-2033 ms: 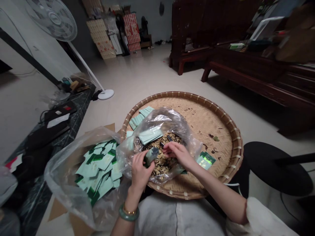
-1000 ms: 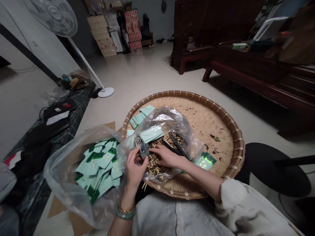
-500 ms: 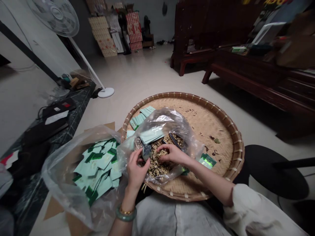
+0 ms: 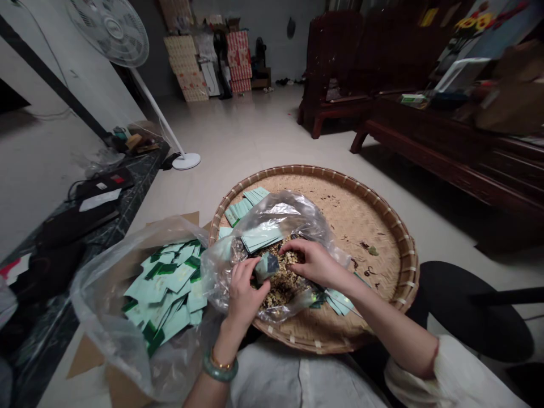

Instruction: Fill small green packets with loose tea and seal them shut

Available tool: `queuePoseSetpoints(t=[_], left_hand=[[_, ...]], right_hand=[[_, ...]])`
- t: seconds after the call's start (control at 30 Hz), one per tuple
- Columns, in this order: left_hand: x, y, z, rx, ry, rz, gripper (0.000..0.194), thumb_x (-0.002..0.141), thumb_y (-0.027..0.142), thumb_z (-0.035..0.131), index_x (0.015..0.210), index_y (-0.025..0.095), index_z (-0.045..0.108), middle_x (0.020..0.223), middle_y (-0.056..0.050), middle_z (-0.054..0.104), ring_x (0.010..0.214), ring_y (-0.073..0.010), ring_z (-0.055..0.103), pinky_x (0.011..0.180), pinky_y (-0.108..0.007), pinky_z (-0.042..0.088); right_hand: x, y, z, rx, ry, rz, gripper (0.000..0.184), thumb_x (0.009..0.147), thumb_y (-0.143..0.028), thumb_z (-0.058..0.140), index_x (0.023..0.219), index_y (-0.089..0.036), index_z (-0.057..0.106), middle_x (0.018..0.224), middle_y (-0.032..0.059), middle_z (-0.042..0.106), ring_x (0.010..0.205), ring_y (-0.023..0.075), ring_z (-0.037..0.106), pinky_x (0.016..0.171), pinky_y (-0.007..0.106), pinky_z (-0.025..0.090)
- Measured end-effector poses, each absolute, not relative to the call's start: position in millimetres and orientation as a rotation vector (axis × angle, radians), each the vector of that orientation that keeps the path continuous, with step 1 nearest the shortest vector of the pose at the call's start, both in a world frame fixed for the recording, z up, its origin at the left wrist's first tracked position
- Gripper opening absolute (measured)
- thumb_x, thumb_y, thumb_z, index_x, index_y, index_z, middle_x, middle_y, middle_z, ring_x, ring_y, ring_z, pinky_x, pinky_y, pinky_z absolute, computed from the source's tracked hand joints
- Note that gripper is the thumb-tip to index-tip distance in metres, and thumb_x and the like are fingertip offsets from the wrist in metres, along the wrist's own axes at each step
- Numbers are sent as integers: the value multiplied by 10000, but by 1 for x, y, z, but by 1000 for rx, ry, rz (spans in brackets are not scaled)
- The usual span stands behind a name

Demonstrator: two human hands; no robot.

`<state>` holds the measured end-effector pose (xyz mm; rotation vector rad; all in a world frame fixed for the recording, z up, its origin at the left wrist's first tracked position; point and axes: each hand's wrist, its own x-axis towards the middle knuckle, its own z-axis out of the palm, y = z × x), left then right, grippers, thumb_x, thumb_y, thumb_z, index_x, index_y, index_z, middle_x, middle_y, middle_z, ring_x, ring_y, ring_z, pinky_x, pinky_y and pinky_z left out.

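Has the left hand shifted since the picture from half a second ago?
Yes. Judged against the woven tray, the left hand, holding a small packet, has moved slightly to the right.

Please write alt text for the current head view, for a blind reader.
Left hand holds a small open packet; right hand reaches into dried mix in a clear bag on a round woven tray. Beside the tray, another bag holds many green packets.
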<state>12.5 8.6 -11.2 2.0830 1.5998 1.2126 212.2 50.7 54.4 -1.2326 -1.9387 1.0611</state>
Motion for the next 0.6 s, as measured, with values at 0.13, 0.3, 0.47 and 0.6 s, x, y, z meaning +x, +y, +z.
queuePoseSetpoints(t=[0.13,0.3,0.47,0.6], left_hand=[[17,8,-14,2077,1609,1202,455,694,91,618,1135,193,578,1047,-87,613,977,-236,554,698,-327,534],[18,7,-15,2059,1603,1202,486,685,78,615,1154,196,567,1061,-84,614,971,-228,551,673,-306,531],[17,7,-15,2034,1602,1233,477,688,89,616,1150,201,569,1064,-87,614,967,-231,559,652,-304,536],[17,7,-15,2019,1596,1238,438,709,106,620,1136,194,571,1061,-91,614,967,-229,561,644,-299,537]], right_hand=[[201,47,71,-1215,-2185,789,409,647,66,569,965,-176,655,956,57,663,910,201,602,800,310,453],[190,45,74,-1214,-2277,696,408,676,64,561,996,-175,644,971,69,639,888,203,609,762,293,460],[187,43,71,-1170,-2274,704,409,705,47,577,1048,-168,630,1008,80,645,923,214,615,785,317,475],[183,39,73,-1103,-2231,768,407,724,20,588,1085,-165,615,1022,87,650,963,214,607,824,343,489]])
